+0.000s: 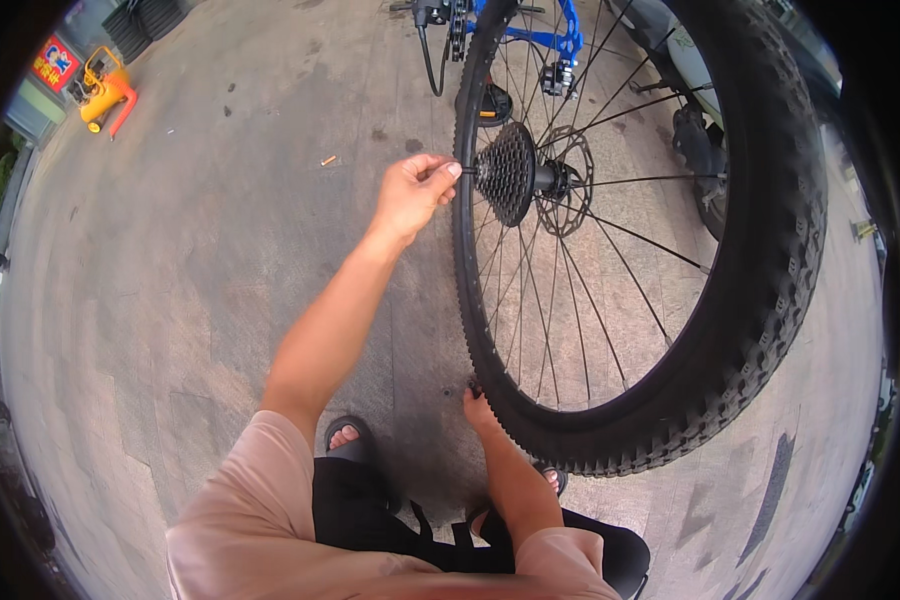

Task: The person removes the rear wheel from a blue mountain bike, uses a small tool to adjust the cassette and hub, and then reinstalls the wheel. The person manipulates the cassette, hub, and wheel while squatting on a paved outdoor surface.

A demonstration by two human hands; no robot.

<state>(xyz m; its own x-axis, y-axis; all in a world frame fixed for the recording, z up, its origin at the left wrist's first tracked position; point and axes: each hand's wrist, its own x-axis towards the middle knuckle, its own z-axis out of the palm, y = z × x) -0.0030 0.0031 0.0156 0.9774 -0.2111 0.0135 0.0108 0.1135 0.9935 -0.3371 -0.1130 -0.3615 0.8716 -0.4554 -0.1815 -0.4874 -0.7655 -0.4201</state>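
A bicycle wheel (760, 290) with a black knobbly tyre stands on my right, its spokes facing me. At its hub are a black cassette (507, 175) and a disc brake rotor (567, 180). My left hand (417, 195) is closed in a pinch on a small dark part at the cassette-side end of the hub; the fingers hide most of it. Lower down, my right hand (480, 410) is beside the tyre's left edge, fingers curled around something dark. The tyre hides part of that hand, so I cannot make out what it holds.
A blue bicycle frame (560, 35) with a derailleur (457, 30) is beyond the wheel. An orange air compressor (102, 85) stands at the far left, near stacked tyres (135, 28). A cigarette butt (328, 160) lies on the paved floor. My sandalled feet are below.
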